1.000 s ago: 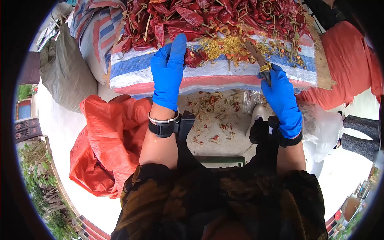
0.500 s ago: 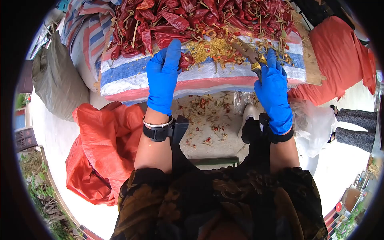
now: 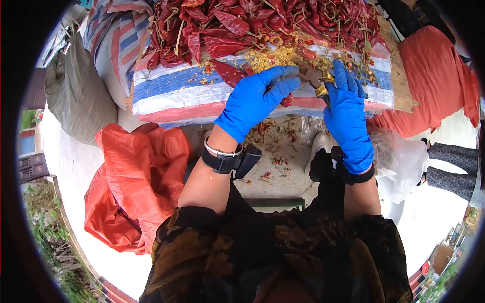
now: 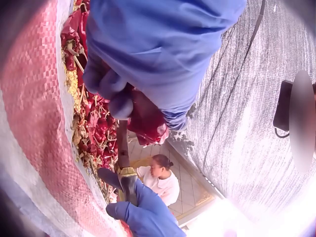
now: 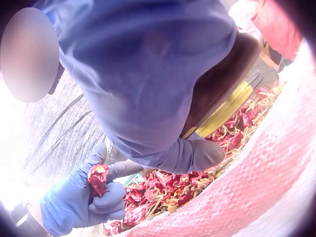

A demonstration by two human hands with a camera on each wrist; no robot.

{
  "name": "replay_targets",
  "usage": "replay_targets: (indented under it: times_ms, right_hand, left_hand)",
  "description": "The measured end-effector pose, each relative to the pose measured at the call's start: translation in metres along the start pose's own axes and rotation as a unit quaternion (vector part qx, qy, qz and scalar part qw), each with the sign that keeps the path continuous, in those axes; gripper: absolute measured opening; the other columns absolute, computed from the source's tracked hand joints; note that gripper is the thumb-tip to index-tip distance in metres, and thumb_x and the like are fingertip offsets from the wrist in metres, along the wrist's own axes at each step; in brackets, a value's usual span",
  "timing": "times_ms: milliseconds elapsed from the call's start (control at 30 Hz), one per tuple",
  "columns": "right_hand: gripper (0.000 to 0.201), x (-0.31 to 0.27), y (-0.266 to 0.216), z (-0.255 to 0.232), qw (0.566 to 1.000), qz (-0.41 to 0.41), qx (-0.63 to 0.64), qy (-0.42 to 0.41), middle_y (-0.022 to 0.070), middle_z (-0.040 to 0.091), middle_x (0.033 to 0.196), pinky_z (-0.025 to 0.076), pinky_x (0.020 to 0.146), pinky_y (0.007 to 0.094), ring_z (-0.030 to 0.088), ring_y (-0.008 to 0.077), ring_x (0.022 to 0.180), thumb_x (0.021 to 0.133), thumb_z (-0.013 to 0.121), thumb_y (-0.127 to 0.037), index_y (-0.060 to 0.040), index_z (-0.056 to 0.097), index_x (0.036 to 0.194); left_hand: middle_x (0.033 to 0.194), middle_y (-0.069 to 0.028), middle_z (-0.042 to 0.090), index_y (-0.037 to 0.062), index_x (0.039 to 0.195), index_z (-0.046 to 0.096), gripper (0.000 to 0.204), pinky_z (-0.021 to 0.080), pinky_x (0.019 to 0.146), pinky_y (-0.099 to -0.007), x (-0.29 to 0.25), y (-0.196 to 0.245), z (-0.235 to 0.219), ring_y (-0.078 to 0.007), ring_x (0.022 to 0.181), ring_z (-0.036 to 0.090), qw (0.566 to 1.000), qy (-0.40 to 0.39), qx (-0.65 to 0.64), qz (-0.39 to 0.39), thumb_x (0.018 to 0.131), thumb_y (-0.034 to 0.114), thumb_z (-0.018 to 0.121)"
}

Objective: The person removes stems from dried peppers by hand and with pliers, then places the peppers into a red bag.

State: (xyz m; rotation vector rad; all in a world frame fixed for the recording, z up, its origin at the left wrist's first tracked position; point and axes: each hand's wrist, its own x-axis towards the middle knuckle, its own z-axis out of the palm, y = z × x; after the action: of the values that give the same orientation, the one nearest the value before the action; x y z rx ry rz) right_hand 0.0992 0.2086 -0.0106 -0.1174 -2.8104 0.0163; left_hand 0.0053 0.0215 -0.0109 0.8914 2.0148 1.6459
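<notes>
My blue-gloved left hand [image 3: 262, 98] holds a dried red chilli [image 5: 98, 178], its open end showing in the right wrist view. In the head view only a bit of that chilli shows below the fingers. Close to its right, my gloved right hand [image 3: 348, 116] grips scissors [image 3: 312, 77] with rusty brown blades and brass-coloured fittings. The blades point toward the left fingertips, and their tips are partly hidden there. Another red chilli [image 3: 230, 72] lies on the striped woven sheet [image 3: 177, 96] beside my left hand. Yellow seeds [image 3: 268, 58] are scattered just beyond the hands.
A large heap of dried red chillies [image 3: 268, 22] covers the far part of the striped surface. An open red sack [image 3: 136, 177] stands at lower left, a grey sack [image 3: 78, 91] beyond it. A full red sack [image 3: 439, 76] stands at right, near a clear plastic bag [image 3: 399, 161].
My left hand has swung right with its chilli, over to the scissors in my right hand. The scissors' blades have spread apart since the earliest frame. A chilli now shows on the sheet where the left hand was.
</notes>
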Motion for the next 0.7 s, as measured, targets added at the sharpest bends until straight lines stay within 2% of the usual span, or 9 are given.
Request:
replay_targets:
  times_ms: [100, 167, 333, 400, 433, 467, 533, 600, 700]
  right_hand:
    - [0.030, 0.000, 0.003, 0.002, 1.000, -0.026, -0.002, 0.011, 0.0152, 0.034, 0.135, 0.029, 0.097, 0.0438, 0.037, 0.0336, 0.119, 0.071, 0.063, -0.011, -0.0024, 0.059, 0.100]
    - [0.030, -0.003, 0.005, 0.004, 0.999, -0.049, -0.005, 0.023, 0.0150, 0.035, 0.134, 0.029, 0.097, 0.0432, 0.037, 0.0325, 0.118, 0.070, 0.063, -0.010, -0.0029, 0.058, 0.100]
    - [0.032, -0.004, 0.020, -0.009, 0.999, -0.023, 0.017, 0.043, 0.0162, 0.038, 0.132, 0.033, 0.095, 0.0399, 0.040, 0.0325, 0.116, 0.069, 0.061, -0.007, -0.0027, 0.057, 0.100]
    - [0.029, -0.003, 0.039, -0.006, 0.974, 0.112, 0.198, 0.021, 0.0170, 0.040, 0.129, 0.041, 0.087, 0.0401, 0.048, 0.0362, 0.105, 0.071, 0.061, -0.011, -0.0007, 0.056, 0.098]
    - [0.028, -0.004, 0.053, 0.008, 0.956, 0.113, 0.225, 0.151, 0.0190, 0.048, 0.120, 0.045, 0.077, 0.0360, 0.055, 0.0323, 0.091, 0.072, 0.061, -0.015, 0.0006, 0.057, 0.095]
    - [0.028, 0.000, 0.066, 0.005, 0.956, 0.113, 0.222, 0.152, 0.0190, 0.048, 0.120, 0.045, 0.077, 0.0360, 0.055, 0.0323, 0.091, 0.072, 0.061, -0.015, 0.0006, 0.057, 0.095]
    - [0.031, 0.002, 0.089, -0.005, 0.888, 0.291, 0.335, 0.118, 0.0185, 0.058, 0.101, 0.045, 0.067, 0.0341, 0.058, 0.0255, 0.075, 0.074, 0.063, -0.022, 0.0024, 0.059, 0.092]
    - [0.033, 0.005, 0.114, -0.011, 0.858, 0.370, 0.342, 0.105, 0.0145, 0.062, 0.079, 0.043, 0.060, 0.0312, 0.057, 0.0205, 0.061, 0.075, 0.063, -0.026, 0.0023, 0.061, 0.091]
    - [0.034, 0.004, 0.162, -0.005, 0.879, 0.372, 0.277, 0.113, 0.0135, 0.059, 0.066, 0.042, 0.058, 0.0337, 0.055, 0.0209, 0.057, 0.073, 0.061, -0.029, 0.0016, 0.062, 0.088]
  left_hand:
    - [0.086, 0.0015, 0.059, 0.0075, 0.116, 0.056, 0.036, 0.041, 0.061, -0.0172, 0.004, -0.001, 0.000, -0.0035, 0.067, 0.046, 0.998, 0.018, -0.049, -0.024, 0.087, 0.030, 0.055]
    - [0.083, -0.0105, 0.063, 0.0041, 0.114, 0.055, 0.042, 0.045, 0.070, -0.0264, 0.003, 0.006, 0.000, -0.0102, 0.072, 0.056, 0.996, 0.053, -0.037, -0.063, 0.085, 0.034, 0.057]
    - [0.078, -0.0024, 0.060, 0.0028, 0.109, 0.059, 0.043, 0.044, 0.062, -0.0234, 0.005, 0.006, 0.002, -0.0091, 0.067, 0.052, 0.978, 0.142, 0.000, -0.154, 0.085, 0.039, 0.056]
    - [0.075, 0.0007, 0.058, 0.0034, 0.108, 0.059, 0.045, 0.043, 0.059, -0.0214, 0.006, 0.004, -0.006, -0.0080, 0.064, 0.050, 0.971, 0.177, -0.041, -0.158, 0.084, 0.042, 0.056]
    - [0.073, 0.0026, 0.057, 0.0051, 0.108, 0.060, 0.047, 0.042, 0.057, -0.0195, 0.005, 0.003, -0.012, -0.0064, 0.063, 0.048, 0.968, 0.176, -0.112, -0.140, 0.084, 0.045, 0.056]
    - [0.072, 0.0045, 0.056, 0.0068, 0.108, 0.060, 0.048, 0.040, 0.054, -0.0175, 0.005, 0.005, -0.015, -0.0048, 0.061, 0.047, 0.960, 0.174, -0.182, -0.121, 0.083, 0.047, 0.055]
    - [0.070, 0.0047, 0.054, 0.0092, 0.103, 0.061, 0.048, 0.039, 0.052, -0.0173, 0.003, 0.013, -0.017, -0.0026, 0.059, 0.044, 0.950, 0.205, -0.197, -0.129, 0.081, 0.051, 0.056]
    - [0.068, 0.0049, 0.053, 0.0101, 0.093, 0.062, 0.044, 0.038, 0.051, -0.0187, 0.006, 0.017, -0.021, -0.0038, 0.057, 0.045, 0.895, 0.343, -0.244, -0.146, 0.080, 0.052, 0.056]
    - [0.066, 0.0031, 0.049, 0.0103, 0.086, 0.060, 0.041, 0.037, 0.052, -0.0232, 0.003, 0.007, -0.044, -0.0069, 0.057, 0.043, 0.863, 0.389, -0.303, -0.114, 0.078, 0.051, 0.060]
